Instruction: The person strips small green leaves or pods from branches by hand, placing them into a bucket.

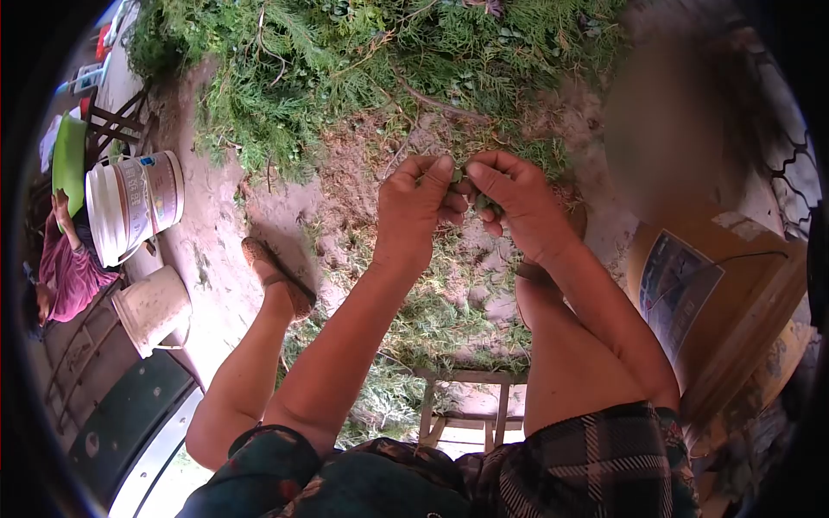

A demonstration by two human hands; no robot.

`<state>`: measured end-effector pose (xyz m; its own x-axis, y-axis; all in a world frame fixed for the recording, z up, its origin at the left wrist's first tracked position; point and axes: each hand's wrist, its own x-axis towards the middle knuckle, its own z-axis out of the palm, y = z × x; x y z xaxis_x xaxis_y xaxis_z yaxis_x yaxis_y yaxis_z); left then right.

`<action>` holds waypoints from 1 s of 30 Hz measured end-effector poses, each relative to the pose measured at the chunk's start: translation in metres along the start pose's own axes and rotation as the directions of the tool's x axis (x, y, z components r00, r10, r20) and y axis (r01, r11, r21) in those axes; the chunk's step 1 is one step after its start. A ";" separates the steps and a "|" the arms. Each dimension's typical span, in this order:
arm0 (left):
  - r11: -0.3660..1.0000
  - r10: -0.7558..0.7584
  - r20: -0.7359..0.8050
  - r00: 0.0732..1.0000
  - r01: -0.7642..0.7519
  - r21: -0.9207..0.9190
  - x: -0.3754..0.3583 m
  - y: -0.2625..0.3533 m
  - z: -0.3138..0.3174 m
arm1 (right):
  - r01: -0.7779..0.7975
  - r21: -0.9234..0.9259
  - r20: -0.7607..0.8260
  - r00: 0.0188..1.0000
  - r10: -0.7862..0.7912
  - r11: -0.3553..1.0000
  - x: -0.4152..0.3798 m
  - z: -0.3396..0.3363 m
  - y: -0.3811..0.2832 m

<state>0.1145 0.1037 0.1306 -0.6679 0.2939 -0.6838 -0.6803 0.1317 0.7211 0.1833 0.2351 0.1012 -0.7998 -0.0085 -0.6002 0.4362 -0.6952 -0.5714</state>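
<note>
My left hand (419, 203) and my right hand (509, 198) meet in front of me over the littered ground. Both have thumb and fingers closed in a pinch. Between the fingertips shows a small green sprig (458, 175), mostly covered by the fingers. More green bits (485, 205) show under the curled fingers of my right hand; their exact shape is too small to tell. Just beyond lies a large heap of green conifer branches (345, 82), with feathery leaves and brown twigs.
Leafy scraps (414, 324) litter the ground between my feet. At left are a white bucket (134, 205), a second bucket (154, 309) and another person in a pink top (82, 276) beside a green basin (69, 164). A cardboard box (717, 293) stands close on my right.
</note>
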 end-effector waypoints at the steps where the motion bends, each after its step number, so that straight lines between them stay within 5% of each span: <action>1: 0.993 0.050 0.015 0.999 -0.051 0.108 0.000 0.000 0.000 | 0.000 0.000 0.000 1.000 0.000 1.000 0.000 0.001 0.000; 5: 0.958 0.129 0.066 0.989 -0.142 0.249 0.001 0.001 0.002 | -0.022 -0.102 0.013 1.000 0.023 0.995 -0.001 0.003 -0.005; 7: 0.999 -0.011 0.058 0.998 0.008 0.054 0.002 0.001 0.001 | -0.034 -0.105 0.005 0.999 0.034 0.994 0.000 0.001 -0.004; 9: 0.990 -0.082 0.044 0.996 0.086 -0.112 0.011 -0.005 -0.005 | -0.018 0.286 0.061 0.998 0.001 0.958 0.003 -0.005 0.004; 12: 0.926 -0.164 0.003 0.986 0.155 -0.344 0.011 -0.007 -0.002 | -0.068 0.548 0.170 0.985 -0.031 0.834 -0.001 -0.009 -0.002; 16: 0.851 -0.134 0.023 0.991 0.127 -0.510 0.011 -0.006 -0.001 | -0.045 0.484 0.148 0.988 -0.032 0.874 -0.003 0.001 -0.008; 21: 0.911 0.011 0.026 1.000 0.000 -0.412 0.010 -0.011 0.001 | -0.179 0.195 0.123 0.980 0.157 0.964 0.005 -0.002 0.007; 28: 0.953 0.288 -0.063 0.955 -0.281 0.111 -0.001 -0.010 0.019 | -0.224 0.167 0.126 0.971 0.204 0.960 0.006 0.001 0.010; 30: 0.953 0.294 -0.024 0.956 -0.291 0.079 0.000 -0.014 0.018 | -0.246 0.231 0.101 0.968 0.229 0.941 0.005 0.002 0.009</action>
<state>0.1297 0.1192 0.1229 -0.8454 0.2964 -0.4443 -0.4303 0.1148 0.8954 0.1822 0.2276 0.0936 -0.7164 -0.2398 -0.6552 0.5121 -0.8185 -0.2604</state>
